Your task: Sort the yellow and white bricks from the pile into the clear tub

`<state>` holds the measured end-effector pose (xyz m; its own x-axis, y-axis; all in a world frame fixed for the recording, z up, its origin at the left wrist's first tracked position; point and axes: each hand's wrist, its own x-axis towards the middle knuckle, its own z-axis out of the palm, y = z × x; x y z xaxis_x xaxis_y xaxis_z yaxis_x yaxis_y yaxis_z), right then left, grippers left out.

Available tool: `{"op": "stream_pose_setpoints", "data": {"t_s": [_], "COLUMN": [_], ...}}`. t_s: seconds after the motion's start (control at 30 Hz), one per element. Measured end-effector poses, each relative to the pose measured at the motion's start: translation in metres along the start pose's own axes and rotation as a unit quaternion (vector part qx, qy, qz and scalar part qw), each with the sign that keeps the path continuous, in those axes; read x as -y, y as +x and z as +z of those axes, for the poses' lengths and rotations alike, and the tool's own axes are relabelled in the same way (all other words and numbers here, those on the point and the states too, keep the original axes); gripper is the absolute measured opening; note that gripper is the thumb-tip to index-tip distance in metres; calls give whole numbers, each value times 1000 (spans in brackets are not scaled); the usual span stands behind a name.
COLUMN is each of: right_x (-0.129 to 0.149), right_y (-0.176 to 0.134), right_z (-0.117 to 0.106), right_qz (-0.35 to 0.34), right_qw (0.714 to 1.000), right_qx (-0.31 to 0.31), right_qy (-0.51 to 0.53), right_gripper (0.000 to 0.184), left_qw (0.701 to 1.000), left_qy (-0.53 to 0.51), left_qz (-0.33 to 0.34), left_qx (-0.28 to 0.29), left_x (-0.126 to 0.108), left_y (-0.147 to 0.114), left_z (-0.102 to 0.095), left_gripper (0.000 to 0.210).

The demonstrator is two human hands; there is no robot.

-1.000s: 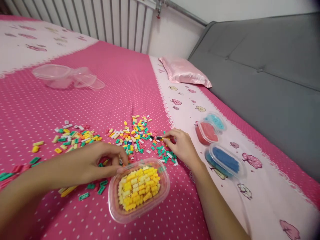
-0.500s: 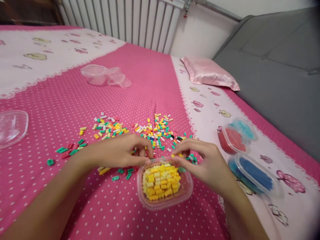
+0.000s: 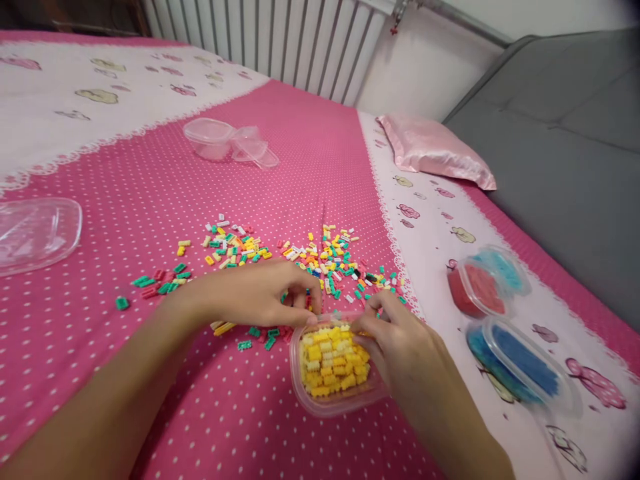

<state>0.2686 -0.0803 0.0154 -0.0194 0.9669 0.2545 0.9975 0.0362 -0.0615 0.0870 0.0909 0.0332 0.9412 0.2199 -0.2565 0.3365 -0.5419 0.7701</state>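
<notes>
We look down on a bed with a pink dotted cover (image 3: 240, 427), a white radiator (image 3: 270, 40) behind it and a grey headboard (image 3: 560, 127) at the right. At the grip, the right hand (image 3: 407, 347) has its thumb and fingers bent close together over the right part of a clear plastic tub (image 3: 325, 409). Half a second ago these fingers pinched a yellow piece at the far rim; now they reach inside, and they hide the piece, so we cannot tell whether it is held or already released. We judge that this means one more piece is arriving among the yellow toy bricks (image 3: 330, 363), which lie in close rows under the fingers.

Just left of this grip, the left hand (image 3: 265, 290) rests its thumb tip on the tub's far rim, the fingers curled; it seems to steady the tub, but we cannot tell if it pinches the wall.

Beyond both hands lie loose mixed-colour bricks (image 3: 333, 257), many yellow ones among them. To the right of the grip stand a red-filled tub (image 3: 480, 290), a turquoise-filled tub (image 3: 503, 267) and a blue-filled tub (image 3: 525, 357). Farther away, beyond the loose bricks, are some clear containers (image 3: 210, 138) and a pink satin pillow (image 3: 435, 150).
</notes>
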Motion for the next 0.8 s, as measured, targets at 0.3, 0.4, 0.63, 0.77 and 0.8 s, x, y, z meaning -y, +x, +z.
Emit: {"op": "stream_pose_setpoints", "data": {"t_s": [0.3,0.4,0.63,0.77,0.8], "right_x": [-4,-5,-2,3,4], "right_y": [-3,-1,6,4,3], "right_z": [1,-9,-13,-7,-6], "right_qz": [11,-6,-37,-67,-75], "right_qw": [996,985,967,969,972], "right_qx": [-13,-101,-153,-109,-92], "right_qy": [84,141,198,211,205], "right_gripper": [17,11,14,19,22], "left_qw": [1000,1000,1000,1000,1000], "left_qy": [5,8,0,-1,-1], "left_qz": [15,12,4,6,7], "left_qx": [2,0,0,1,1], "left_x": [-1,0,1,0,0], "left_y": [-1,-1,-1,-1,0], "left_z": [0,0,0,0,0], "left_gripper": [21,20,21,21,22]}}
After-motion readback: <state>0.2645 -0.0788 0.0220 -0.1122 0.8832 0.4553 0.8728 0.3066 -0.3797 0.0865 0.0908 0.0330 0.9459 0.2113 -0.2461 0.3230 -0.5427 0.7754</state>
